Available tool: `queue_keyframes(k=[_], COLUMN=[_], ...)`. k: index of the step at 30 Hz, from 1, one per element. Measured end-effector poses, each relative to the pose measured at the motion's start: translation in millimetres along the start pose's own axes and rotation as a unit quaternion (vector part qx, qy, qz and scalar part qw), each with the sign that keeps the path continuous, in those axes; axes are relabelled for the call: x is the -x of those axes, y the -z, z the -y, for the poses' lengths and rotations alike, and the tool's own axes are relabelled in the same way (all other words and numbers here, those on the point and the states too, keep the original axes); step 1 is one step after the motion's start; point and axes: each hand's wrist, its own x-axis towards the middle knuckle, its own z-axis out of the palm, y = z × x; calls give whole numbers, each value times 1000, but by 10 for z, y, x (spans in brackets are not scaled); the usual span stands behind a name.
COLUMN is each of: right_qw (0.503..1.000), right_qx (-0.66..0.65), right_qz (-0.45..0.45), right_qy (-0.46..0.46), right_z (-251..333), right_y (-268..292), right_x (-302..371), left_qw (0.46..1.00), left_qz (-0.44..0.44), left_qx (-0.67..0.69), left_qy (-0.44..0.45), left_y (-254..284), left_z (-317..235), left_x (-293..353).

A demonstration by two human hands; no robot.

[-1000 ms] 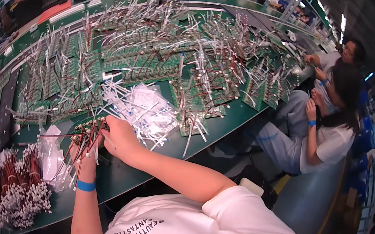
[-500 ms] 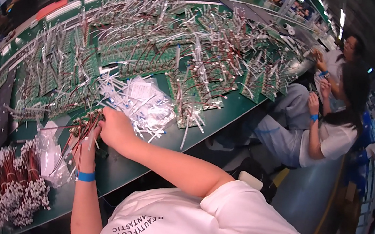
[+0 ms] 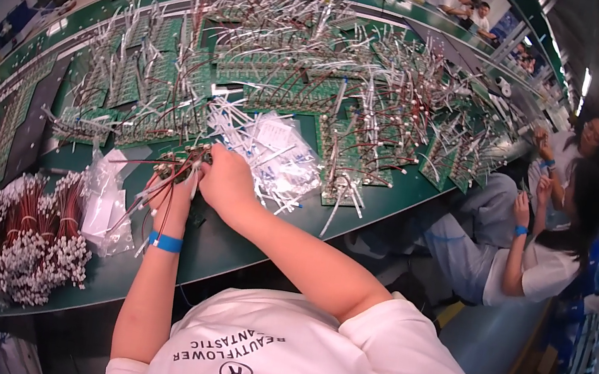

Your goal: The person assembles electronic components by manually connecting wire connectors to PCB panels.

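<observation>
My left hand is closed around a circuit board with red-brown and white wires trailing from it; the board is largely hidden behind fingers and wires. My right hand meets it from the right, its fingers pinched at the board's near edge. What exactly the right fingertips grip is too small to make out. Just beyond the right hand lies a clear plastic bag strewn with white flat cables with blue ends. A blue band circles my left wrist.
Wired green circuit boards cover the table's far side. Bundles of red-brown wires with white connectors lie at the left front, beside another clear bag. The table's near edge runs under my forearms. Two people sit close together at the right.
The whole view has swung, so the table and people appear shifted to the right. Both hands stay together at the circuit board, with little visible change in grip.
</observation>
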Motion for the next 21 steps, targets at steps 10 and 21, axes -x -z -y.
queue_keyframes(k=[10,21], right_qw=[994,875], right_qx=[-16,-413], right_qz=[-70,168], right_qy=[82,-188], right_z=[-152,73], right_y=[-223,420], right_x=[9,-208], left_qw=[990,758], left_qz=[-72,24], left_qx=[-72,572], left_qy=[-93,313], left_y=[-233,529], left_z=[432,-379], left_x=[60,-22])
